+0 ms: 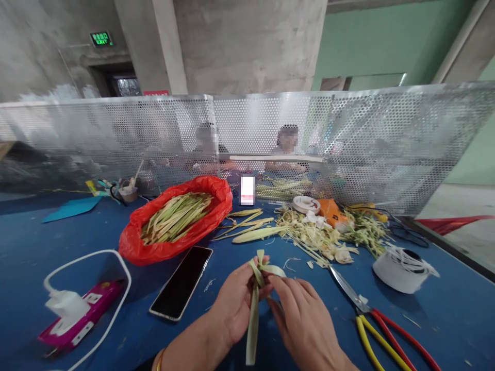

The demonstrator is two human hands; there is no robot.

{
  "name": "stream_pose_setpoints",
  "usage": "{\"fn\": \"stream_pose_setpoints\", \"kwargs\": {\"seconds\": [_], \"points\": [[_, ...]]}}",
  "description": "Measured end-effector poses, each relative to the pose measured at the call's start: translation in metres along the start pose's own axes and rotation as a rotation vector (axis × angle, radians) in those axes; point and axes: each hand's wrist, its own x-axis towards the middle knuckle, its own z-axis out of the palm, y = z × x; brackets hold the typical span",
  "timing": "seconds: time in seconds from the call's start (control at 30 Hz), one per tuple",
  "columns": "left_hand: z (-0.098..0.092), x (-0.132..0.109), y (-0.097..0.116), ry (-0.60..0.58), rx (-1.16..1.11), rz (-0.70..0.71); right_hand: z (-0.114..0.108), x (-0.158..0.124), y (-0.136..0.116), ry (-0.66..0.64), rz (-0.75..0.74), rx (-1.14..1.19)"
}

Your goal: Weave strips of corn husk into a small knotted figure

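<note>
My left hand point(234, 304) and my right hand point(305, 319) meet low in the middle of the blue table point(444, 319). Both pinch a pale green leaf strip point(255, 304). The strip is folded into a small loop above the fingers, and its long tail hangs down between my wrists. My left fingers are closed round the fold. The right fingers press on it from the right.
A red bag of leaf strips point(176, 219) lies behind the left hand, a black phone point(181, 282) beside it. A pink power strip with white charger point(79, 312) is at left. Scissors point(371, 317), a white tape roll point(402, 268), leaf scraps point(320, 237) lie right. People sit behind a perforated metal screen point(348, 144).
</note>
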Motion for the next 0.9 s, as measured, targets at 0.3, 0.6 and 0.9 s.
{"fn": "stream_pose_setpoints", "kwargs": {"seconds": [0.3, 0.6, 0.9], "points": [[-0.003, 0.002, -0.015, -0.082, 0.143, 0.007, 0.005, 0.0, -0.005, -0.044, -0.241, 0.103], [-0.004, -0.003, -0.017, -0.154, 0.484, 0.173, -0.007, 0.009, 0.009, 0.008, 0.925, 0.917], [-0.004, -0.004, -0.014, -0.118, 0.441, 0.159, 0.003, 0.008, 0.012, -0.039, 1.114, 0.954]]}}
